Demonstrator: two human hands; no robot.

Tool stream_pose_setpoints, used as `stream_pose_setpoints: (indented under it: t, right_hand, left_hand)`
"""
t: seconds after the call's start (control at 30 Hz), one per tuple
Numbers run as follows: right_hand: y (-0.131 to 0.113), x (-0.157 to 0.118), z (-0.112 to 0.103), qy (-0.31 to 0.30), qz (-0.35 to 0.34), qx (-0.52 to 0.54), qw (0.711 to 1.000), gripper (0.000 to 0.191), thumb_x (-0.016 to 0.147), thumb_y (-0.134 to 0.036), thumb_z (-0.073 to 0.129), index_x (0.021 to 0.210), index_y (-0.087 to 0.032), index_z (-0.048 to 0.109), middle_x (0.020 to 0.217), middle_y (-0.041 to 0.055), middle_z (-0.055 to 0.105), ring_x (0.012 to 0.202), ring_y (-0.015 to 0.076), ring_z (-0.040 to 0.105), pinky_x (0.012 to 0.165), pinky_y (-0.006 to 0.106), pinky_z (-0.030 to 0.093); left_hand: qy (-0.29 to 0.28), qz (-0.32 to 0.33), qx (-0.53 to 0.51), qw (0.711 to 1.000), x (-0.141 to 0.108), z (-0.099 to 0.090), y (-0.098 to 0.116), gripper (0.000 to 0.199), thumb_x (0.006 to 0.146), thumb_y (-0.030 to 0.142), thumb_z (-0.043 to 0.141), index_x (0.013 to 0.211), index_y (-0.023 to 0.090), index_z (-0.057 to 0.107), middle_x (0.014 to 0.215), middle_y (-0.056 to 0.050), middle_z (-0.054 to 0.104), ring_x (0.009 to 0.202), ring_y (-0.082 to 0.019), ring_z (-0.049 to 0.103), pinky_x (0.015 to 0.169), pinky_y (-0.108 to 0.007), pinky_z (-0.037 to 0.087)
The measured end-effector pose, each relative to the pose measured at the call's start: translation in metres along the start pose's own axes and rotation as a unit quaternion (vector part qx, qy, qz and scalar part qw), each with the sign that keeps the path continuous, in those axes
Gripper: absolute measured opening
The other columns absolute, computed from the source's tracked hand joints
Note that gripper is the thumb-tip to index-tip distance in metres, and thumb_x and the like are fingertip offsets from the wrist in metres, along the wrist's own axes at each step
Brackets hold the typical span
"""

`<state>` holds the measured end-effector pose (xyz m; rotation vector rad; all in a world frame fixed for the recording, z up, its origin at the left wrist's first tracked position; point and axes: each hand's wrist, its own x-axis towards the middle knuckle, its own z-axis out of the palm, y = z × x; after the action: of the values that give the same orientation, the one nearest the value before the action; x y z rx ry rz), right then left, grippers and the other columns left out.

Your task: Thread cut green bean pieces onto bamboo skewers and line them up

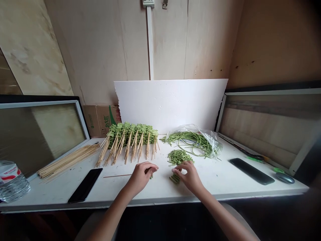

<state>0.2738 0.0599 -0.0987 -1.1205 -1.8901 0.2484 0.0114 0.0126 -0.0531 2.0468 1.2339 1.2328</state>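
Twice noted short, slim green bean pieces (pixel 179 155): heaped right of centre on surface (pixel 213 182), and nearer front edge. Saw left hand (pixel 141 174) pinching one; could not tell grip of right hand (pixel 188 173). Found room rightward to dark flat device (pixel 252 171).

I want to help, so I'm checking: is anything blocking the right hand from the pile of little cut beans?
Nothing I can see. The right hand is at the near edge of the pile of little cut beans. The plastic bag and long beans lie behind the pile, not between them.
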Motion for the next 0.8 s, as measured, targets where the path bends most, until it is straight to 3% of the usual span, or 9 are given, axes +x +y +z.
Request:
stream_pose_setpoints:
  t: [0.1,0.17,0.3,0.43,0.53,0.6,0.67,0.73,0.8]
  right_hand:
    - [0.023,-0.001,0.003,-0.008,0.002,-0.060,0.998,0.039,0.091,-0.059,0.066,0.078,-0.025,0.080,0.076,0.0083,0.069,0.083,0.0300,0.057,0.073,0.044,0.048]
    - [0.024,-0.003,0.005,-0.009,-0.007,-0.086,0.996,0.037,0.091,-0.057,0.067,0.077,-0.026,0.080,0.074,0.0081,0.069,0.083,0.0305,0.057,0.072,0.044,0.047]
    - [-0.001,-0.004,0.001,0.002,-0.041,-0.061,0.997,0.031,0.096,-0.050,0.063,0.090,-0.025,0.080,0.082,0.0090,0.071,0.087,0.0300,0.057,0.078,0.046,0.048]
    - [-0.036,-0.006,-0.003,-0.061,-0.061,0.086,0.993,0.029,0.097,-0.049,0.064,0.112,-0.027,0.076,0.093,0.0076,0.073,0.090,0.0262,0.061,0.076,0.039,0.050]
    - [-0.051,-0.009,-0.002,-0.074,-0.085,0.142,0.983,0.023,0.095,-0.047,0.067,0.101,-0.027,0.076,0.088,0.0068,0.074,0.086,0.0246,0.061,0.077,0.039,0.049]
    - [-0.055,-0.010,-0.001,-0.056,-0.089,0.151,0.983,0.021,0.097,-0.045,0.066,0.092,-0.026,0.076,0.085,0.0064,0.073,0.085,0.0247,0.060,0.078,0.040,0.049]
    - [-0.056,-0.012,0.000,-0.038,-0.083,0.148,0.985,0.021,0.098,-0.042,0.065,0.089,-0.026,0.074,0.085,0.0066,0.073,0.086,0.0257,0.059,0.077,0.040,0.048]
    - [-0.056,-0.013,0.001,-0.035,-0.080,0.139,0.987,0.020,0.098,-0.038,0.063,0.086,-0.026,0.072,0.083,0.0065,0.072,0.086,0.0259,0.058,0.077,0.040,0.048]
    - [-0.057,-0.015,0.002,-0.040,-0.076,0.137,0.987,0.019,0.098,-0.032,0.062,0.082,-0.025,0.071,0.080,0.0053,0.070,0.084,0.0251,0.057,0.076,0.038,0.047]
  left_hand:
    - [-0.013,-0.014,0.029,0.999,-0.003,0.009,-0.003,0.039,0.105,0.041,0.046,0.104,0.019,0.078,0.099,-0.009,0.076,0.084,-0.020,0.068,0.078,-0.031,0.055]
    - [-0.026,-0.022,0.046,0.998,-0.005,0.011,-0.003,0.040,0.107,0.038,0.040,0.118,0.020,0.073,0.103,-0.009,0.073,0.087,-0.020,0.067,0.081,-0.032,0.054]
    - [-0.050,-0.024,0.047,0.997,-0.008,0.015,0.003,0.039,0.106,0.031,0.039,0.139,0.024,0.058,0.092,-0.004,0.069,0.080,-0.018,0.063,0.078,-0.030,0.053]
    - [-0.077,-0.008,0.007,0.997,-0.010,0.023,0.011,0.037,0.103,0.026,0.045,0.139,0.025,0.056,0.088,-0.002,0.070,0.071,-0.015,0.060,0.075,-0.027,0.051]
    - [-0.079,0.000,-0.015,0.997,-0.011,0.029,0.015,0.036,0.102,0.025,0.050,0.137,0.025,0.058,0.083,0.000,0.069,0.072,-0.015,0.061,0.076,-0.027,0.050]
    - [-0.065,-0.004,-0.020,0.998,-0.012,0.032,0.016,0.030,0.100,0.025,0.053,0.128,0.023,0.065,0.081,0.000,0.070,0.070,-0.015,0.062,0.073,-0.026,0.050]
    - [-0.047,0.000,-0.005,0.999,-0.012,0.033,0.016,0.020,0.098,0.022,0.055,0.105,0.020,0.074,0.077,-0.001,0.070,0.068,-0.015,0.061,0.068,-0.026,0.048]
    - [-0.036,0.016,0.016,0.999,-0.012,0.035,0.016,0.022,0.095,0.017,0.056,0.084,0.019,0.075,0.073,-0.002,0.069,0.067,-0.015,0.060,0.065,-0.025,0.046]
    - [-0.039,0.035,0.027,0.998,-0.012,0.035,0.015,0.026,0.091,0.011,0.055,0.075,0.018,0.074,0.071,-0.002,0.068,0.067,-0.015,0.060,0.064,-0.025,0.044]
